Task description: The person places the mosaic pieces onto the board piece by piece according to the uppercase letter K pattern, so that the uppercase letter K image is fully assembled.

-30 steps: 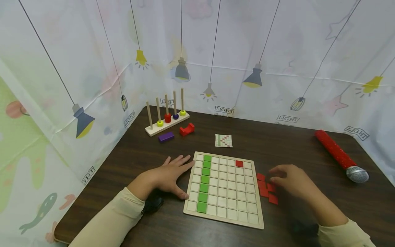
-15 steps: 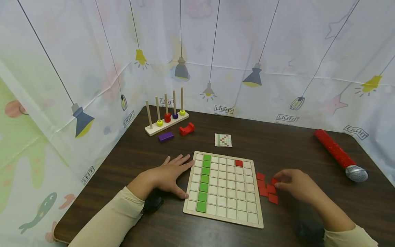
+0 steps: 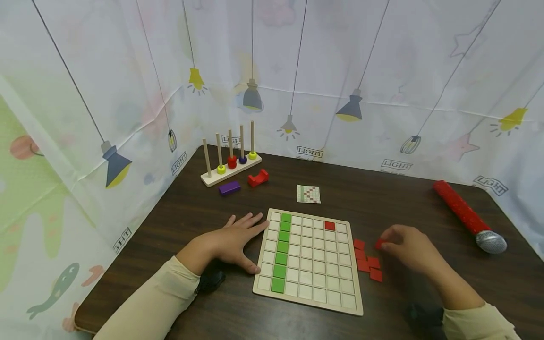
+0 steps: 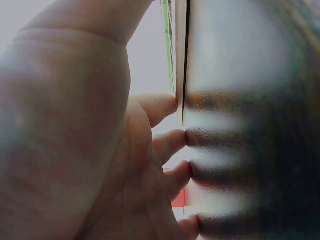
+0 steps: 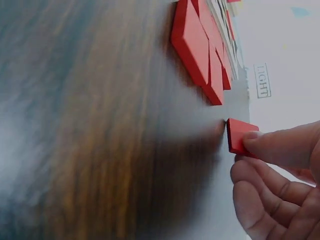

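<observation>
A wooden grid board [image 3: 306,303] lies flat on the table, with a column of green square tiles [image 3: 282,246] on its left side and one red square tile [image 3: 329,225] in its top row. My left hand [image 3: 231,243] rests at the board's left edge, fingers spread, thumb and index fingertip touching the rim. Right of the board, my right hand [image 3: 410,248] pinches a red tile [image 5: 239,134] between thumb and fingers, just above the table in the right wrist view. Several loose red tiles [image 3: 362,265] lie between that hand and the board.
Behind the board lies a small pattern card [image 3: 308,194]. A peg stacker [image 3: 231,171] stands at the back left, with a purple block [image 3: 229,188] and a red curved block [image 3: 258,178] before it. A red microphone [image 3: 467,215] lies at the right.
My right hand has taken hold of a red tile at the right of the pile and lifted it slightly, away from the other tiles. The left hand stays at the board's edge.
</observation>
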`<state>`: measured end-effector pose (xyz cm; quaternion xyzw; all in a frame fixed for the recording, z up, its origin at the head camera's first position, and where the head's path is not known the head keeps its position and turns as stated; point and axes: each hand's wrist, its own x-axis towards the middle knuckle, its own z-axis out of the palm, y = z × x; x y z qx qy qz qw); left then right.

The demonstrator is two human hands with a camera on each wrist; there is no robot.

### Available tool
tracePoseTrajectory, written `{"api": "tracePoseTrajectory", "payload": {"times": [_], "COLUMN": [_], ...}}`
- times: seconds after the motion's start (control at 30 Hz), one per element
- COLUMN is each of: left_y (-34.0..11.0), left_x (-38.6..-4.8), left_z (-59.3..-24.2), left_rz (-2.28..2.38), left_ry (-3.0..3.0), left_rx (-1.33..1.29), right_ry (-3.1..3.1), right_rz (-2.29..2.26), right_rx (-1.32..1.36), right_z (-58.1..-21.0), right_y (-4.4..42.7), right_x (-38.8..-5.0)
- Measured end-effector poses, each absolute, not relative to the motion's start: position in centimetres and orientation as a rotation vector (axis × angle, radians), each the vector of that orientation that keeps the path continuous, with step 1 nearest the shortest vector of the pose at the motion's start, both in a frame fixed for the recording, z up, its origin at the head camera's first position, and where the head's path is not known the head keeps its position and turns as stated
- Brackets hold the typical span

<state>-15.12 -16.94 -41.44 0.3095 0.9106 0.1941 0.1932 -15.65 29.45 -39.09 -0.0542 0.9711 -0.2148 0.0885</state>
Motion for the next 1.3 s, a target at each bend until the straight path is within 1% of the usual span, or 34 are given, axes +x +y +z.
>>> {"api": "tracePoseTrajectory", "payload": {"times": [0.23, 0.53, 0.9, 1.3], "left_y": [-17.0, -17.0, -17.0, -16.9], "left_x": [-15.2, -15.2, -15.0, -15.1], "left_z": [-41.5, -41.4, -41.3, -41.5], "left_rz": [0.54, 0.537, 0.537, 0.514], "left_ry": [2.561, 2.561, 2.566, 2.575], "left_rx": [0.87, 0.864, 0.876, 0.874], "right_ry": [2.941, 2.927, 2.829, 2.768], "right_rz": [-0.715, -0.82, -0.95, -0.994], "right_rx": [-0.182, -0.219, -0.34, -0.442], "right_z": [-38.6, -38.2, -38.7, -39.2], "right_y": [28.4, 25.3, 21.0, 17.6], "right_x": [-16.0, -16.2, -17.2, -17.1]}}
